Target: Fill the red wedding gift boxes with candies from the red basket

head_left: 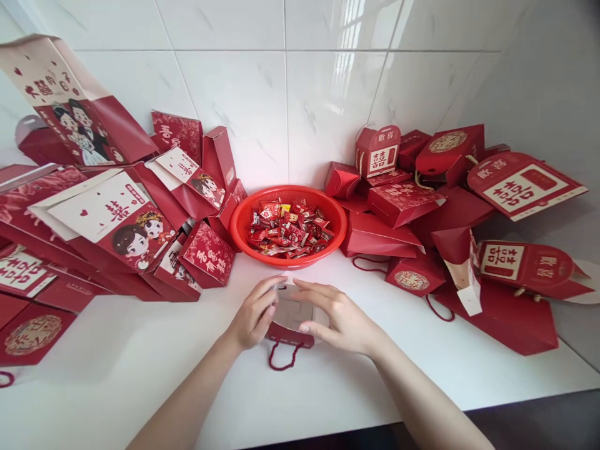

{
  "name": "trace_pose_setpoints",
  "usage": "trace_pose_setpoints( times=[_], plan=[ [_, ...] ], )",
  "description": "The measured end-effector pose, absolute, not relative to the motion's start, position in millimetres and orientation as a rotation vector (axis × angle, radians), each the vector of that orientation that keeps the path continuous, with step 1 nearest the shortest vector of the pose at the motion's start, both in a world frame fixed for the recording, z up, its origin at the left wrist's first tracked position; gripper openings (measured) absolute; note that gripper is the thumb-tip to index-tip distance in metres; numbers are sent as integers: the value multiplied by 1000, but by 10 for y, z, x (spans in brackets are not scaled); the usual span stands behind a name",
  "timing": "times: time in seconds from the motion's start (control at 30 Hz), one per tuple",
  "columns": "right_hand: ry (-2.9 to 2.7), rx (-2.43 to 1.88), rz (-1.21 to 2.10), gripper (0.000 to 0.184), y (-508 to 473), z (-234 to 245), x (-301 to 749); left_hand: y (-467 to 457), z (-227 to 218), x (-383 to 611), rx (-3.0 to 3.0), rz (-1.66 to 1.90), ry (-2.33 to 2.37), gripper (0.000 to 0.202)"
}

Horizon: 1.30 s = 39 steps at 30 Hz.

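Note:
Between my two hands on the white table is a small red gift box [294,335], with a dark red cord handle [281,365] hanging toward me. Its upward side shows a pale grey surface; whether that is the inside or a panel I cannot tell. My left hand [257,312] grips the left edge, fingers bent along it and thumb pressed in. My right hand [340,315] spans the right edge, fingers along the far corner and thumb on the near part. Just beyond the box stands a red plastic basket [239,240] of wrapped candies [290,228].
At left, red gift boxes and bags [135,231] lie in a leaning heap. Another pile of red boxes [405,203] fills the right side, with a cord loop [440,309] on the table. A white tiled wall [234,94] rises behind.

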State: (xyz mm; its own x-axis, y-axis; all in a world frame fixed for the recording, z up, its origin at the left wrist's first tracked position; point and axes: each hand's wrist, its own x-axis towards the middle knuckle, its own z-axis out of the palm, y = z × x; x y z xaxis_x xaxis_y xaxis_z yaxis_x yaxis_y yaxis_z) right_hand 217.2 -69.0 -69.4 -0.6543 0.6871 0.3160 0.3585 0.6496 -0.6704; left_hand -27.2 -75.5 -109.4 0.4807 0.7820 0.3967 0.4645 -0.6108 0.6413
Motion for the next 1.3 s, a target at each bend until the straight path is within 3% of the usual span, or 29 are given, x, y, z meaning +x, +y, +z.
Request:
trace_pose_setpoints(
  times=[0.1,0.23,0.33,0.47,0.7,0.83,1.17,1.3],
  plan=[
    [-2282,-892,754,51,-664,-748,2186,-750,-1105,-241,2260,912,997,40],
    [-2512,-917,710,102,-627,-864,2226,-708,-1077,-292,2227,810,956,64],
    [-2587,-917,758,121,-618,-934,2247,-689,-1107,-326,2228,775,901,79],
    [-2467,-891,861,121,-570,-1021,2221,-725,-1270,-273,2120,839,874,117],
    [-2008,-663,988,134,-455,-1551,2037,-764,-1451,-101,1569,935,749,138],
    [-1972,-651,954,130,-514,-1756,1960,-761,-1450,-102,1519,965,745,138],
    [-2106,-840,661,107,-572,-1758,1837,-738,-1399,-166,1521,1001,821,130],
    [-1998,-740,210,70,-454,-1467,2028,-671,-1428,-223,1547,1051,819,124]
  ],
)
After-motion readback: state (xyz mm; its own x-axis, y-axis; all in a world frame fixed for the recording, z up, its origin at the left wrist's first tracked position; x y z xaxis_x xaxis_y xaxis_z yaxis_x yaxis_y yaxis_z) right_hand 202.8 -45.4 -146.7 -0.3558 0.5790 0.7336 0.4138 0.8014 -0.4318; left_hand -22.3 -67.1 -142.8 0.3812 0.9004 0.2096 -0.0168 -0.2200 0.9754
